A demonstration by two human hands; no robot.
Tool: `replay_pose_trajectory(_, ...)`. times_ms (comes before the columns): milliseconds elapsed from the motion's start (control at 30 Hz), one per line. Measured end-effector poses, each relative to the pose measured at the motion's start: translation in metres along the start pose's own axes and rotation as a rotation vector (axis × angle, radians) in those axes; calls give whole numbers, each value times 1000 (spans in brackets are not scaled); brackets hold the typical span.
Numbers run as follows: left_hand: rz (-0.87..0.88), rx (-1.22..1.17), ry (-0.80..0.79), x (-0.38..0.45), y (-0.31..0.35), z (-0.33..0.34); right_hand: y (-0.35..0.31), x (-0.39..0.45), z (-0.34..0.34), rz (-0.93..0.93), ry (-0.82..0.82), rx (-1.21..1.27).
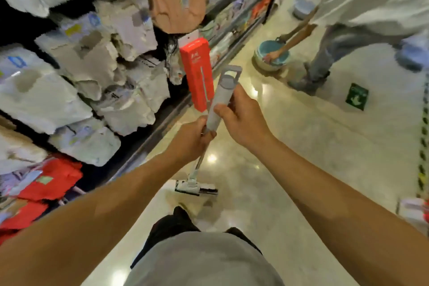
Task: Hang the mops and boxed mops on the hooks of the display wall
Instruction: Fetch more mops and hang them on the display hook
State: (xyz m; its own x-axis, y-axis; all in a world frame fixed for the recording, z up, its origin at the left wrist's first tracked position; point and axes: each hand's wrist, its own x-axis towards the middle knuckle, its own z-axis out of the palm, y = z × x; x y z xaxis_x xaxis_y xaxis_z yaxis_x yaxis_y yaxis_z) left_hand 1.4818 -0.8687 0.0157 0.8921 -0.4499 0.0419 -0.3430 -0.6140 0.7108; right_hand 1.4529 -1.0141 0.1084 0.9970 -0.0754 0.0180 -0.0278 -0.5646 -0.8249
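Head view, glossy shop floor [290, 158], left hand [192, 140], right hand [241, 121] gripping mop [217, 109]

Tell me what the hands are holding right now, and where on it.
Both hold one mop. The right hand grips its grey handle sleeve just below the hanging loop; the left hand grips the pole right under that sleeve.

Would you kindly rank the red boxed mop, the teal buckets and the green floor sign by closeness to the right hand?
From the right hand:
1. Red boxed mop, hanging just left.
2. Teal buckets, up the aisle.
3. Green floor sign, far right.
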Motion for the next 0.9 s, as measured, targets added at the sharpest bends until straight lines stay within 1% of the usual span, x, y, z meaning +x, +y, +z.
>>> replay_pose_trajectory(200, 250, -58, -257, -12, 125, 108, 73, -118, -114, 198, 319, 49)
replay_pose_trajectory(333, 400, -37, -454, -43, 216, 197, 122, -226, -187, 318, 522, 35)
replay_pose_trajectory(467, 593, -51, -636, -80, 307, 279, 162, -333, -251, 418, 735, -14)
replay_pose_trajectory(633, 718, -28, -876, -136, 413, 379, 191, -457, -314, 546, 984, -115)
replay_pose_trajectory(767, 865, -34, -1020, -180, 488, 447, 205, -541, -357, 676, 1160, -187)
replay_pose_trajectory(900, 1035, -112, -1140, -220, 563, 507, 218, -612, -398, 830, 1357, -214)
